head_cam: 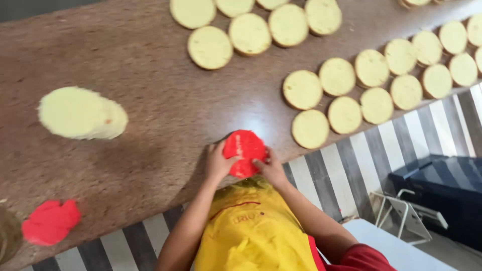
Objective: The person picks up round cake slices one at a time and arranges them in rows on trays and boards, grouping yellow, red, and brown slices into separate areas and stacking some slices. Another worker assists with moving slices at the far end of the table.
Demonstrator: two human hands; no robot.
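Both my hands hold a round red disc (244, 152) at the near edge of the brown table (150, 100). My left hand (217, 161) grips its left side. My right hand (271, 167) grips its right side with the thumb on top. The disc is tilted up a little off the table. A stack of pale yellow round cake layers (83, 113) lies to the far left, blurred. A second red piece (50, 221) lies at the table's near left edge.
Several pale yellow round cakes lie in rows at the back (250, 33) and to the right (344, 95). A striped grey and white floor (381, 140) runs along the table. A dark blue box (442, 185) and a white metal frame (406, 213) stand at the lower right.
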